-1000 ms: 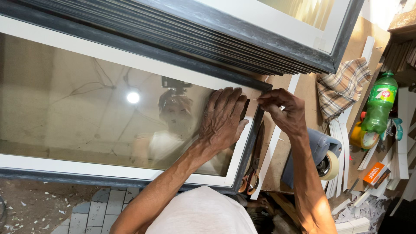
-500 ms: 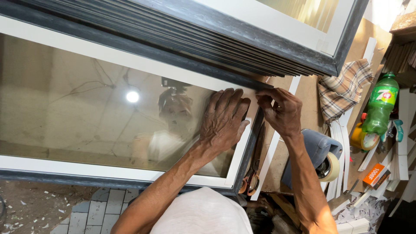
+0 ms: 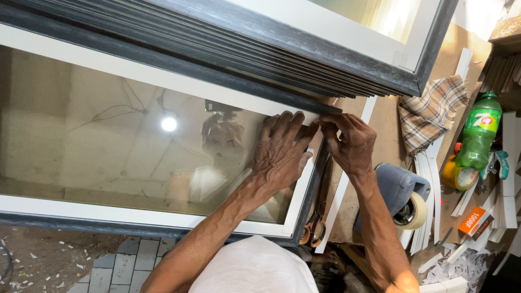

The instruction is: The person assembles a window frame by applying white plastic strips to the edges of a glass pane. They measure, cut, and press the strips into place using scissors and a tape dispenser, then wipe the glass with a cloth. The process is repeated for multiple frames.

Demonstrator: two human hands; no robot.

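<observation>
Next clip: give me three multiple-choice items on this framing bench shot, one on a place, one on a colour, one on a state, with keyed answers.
1. Where do both hands meet?
A. the glazed frame's upper right corner
B. its lower left corner
C. on the tape dispenser

2. What colour is the bottle?
A. red
B. green
C. clear

3. How does the left hand lie?
A. lifted in the air
B. clenched round scissors
C. spread flat on the glass

Answers: 1 A, the left hand and right hand touch at the frame corner. 2 B, the bottle is green. 3 C, its palm presses flat on the glass.

Right hand (image 3: 350, 142) now closer to left hand (image 3: 282, 149), fingertips at frame corner (image 3: 320, 116).
</observation>
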